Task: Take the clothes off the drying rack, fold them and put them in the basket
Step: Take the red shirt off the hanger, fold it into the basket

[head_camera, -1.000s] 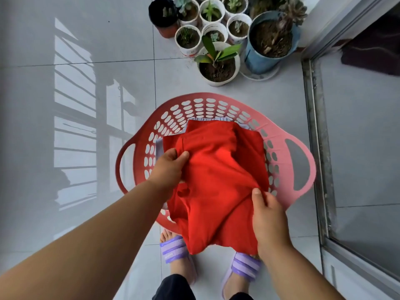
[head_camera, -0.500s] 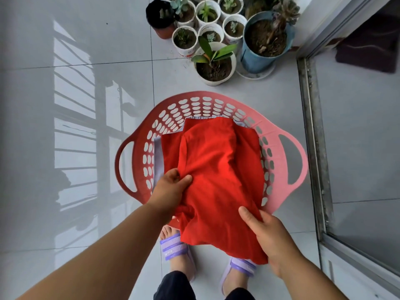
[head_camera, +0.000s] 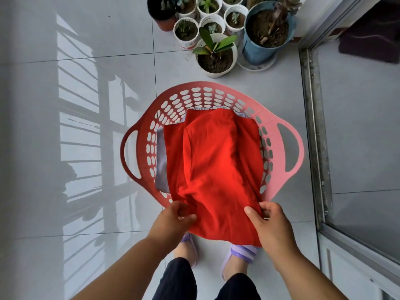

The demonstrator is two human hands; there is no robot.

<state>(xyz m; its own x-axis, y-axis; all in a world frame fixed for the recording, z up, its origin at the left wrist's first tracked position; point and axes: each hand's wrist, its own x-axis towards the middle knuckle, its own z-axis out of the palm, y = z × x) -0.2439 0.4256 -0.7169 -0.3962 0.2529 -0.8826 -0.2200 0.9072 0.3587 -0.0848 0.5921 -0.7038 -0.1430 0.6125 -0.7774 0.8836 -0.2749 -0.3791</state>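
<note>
both hands, left hand [head_camera: 173, 219] and right hand [head_camera: 270, 226], pinch the red garment [head_camera: 216, 165] at lower centre over the basket [head_camera: 279, 126]; its near edge overhangs and could slip out.

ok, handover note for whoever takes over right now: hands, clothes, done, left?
Left hand: pinches the near left edge of the red cloth garment.
Right hand: grips its near right edge, thumb on top.
Garment: folded, far part in the pink perforated plastic basket on a pale lilac garment; near edge held past the near rim.
Done: lilac piece in; red one folded.
Left: lay the near edge in, let go. Drying rack not in view, so further clothes unknown.
</note>
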